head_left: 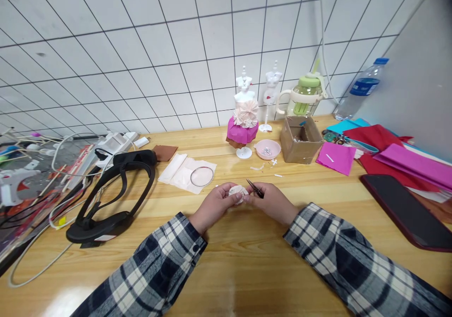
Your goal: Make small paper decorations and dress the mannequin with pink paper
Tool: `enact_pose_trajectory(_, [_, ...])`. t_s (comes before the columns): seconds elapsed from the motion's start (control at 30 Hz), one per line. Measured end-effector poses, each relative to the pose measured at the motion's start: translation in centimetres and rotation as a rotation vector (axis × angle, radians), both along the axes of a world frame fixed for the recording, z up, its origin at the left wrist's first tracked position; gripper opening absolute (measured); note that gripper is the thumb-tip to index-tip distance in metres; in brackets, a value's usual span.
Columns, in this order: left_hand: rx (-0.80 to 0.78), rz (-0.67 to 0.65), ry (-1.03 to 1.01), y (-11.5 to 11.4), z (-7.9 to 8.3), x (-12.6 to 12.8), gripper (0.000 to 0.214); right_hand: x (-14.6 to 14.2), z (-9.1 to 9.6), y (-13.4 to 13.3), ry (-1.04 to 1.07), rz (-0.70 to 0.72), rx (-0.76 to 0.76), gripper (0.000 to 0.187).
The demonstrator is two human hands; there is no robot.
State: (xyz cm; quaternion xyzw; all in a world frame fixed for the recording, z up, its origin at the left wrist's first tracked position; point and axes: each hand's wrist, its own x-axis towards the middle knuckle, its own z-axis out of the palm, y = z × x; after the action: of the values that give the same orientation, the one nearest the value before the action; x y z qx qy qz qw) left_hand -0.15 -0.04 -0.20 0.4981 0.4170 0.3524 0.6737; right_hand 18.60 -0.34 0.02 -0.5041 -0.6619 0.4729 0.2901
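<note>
A small cream piece of gathered paper or fabric (237, 192) is pinched between both hands above the wooden table. My left hand (217, 205) has its fingers closed on the left side of it. On its right edge lie the thumb and finger of my right hand (273, 204), which also holds dark pointed tweezers (254, 189), tips up and to the left. Beyond the hands stands a small white dress form (244, 95) with a pale pleated top and a magenta skirt (243, 129). A pink dish (267, 149) with small bits sits beside it.
Left of the hands are pale sheets (180, 172) with a metal ring (204, 176), and a black headset (116, 199). A cardboard box (301, 145), a second dress form (271, 91), a lidded cup (305, 95) and a bottle (363, 88) stand behind. Coloured sheets (337, 158) and a phone (406, 208) lie right.
</note>
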Motion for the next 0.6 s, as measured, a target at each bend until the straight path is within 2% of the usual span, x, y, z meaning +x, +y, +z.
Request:
enact_pose_trajectory(0.2, [-0.041,-0.006,-0.053,0.32,-0.46,-0.27,0.030,0.22,0.13,0.03,-0.099,-0.035,0.088,0.024])
enact_pose_trajectory(0.37, [-0.037,-0.012,-0.042,0.38,-0.49,-0.27,0.030,0.27,0.20,-0.06,-0.105,-0.037,0.102,0.024])
enact_pose_trajectory(0.6, [0.014,-0.057,0.075,0.40,-0.30,-0.31,0.033,0.32,0.22,-0.15,-0.107,-0.005,0.125,0.022])
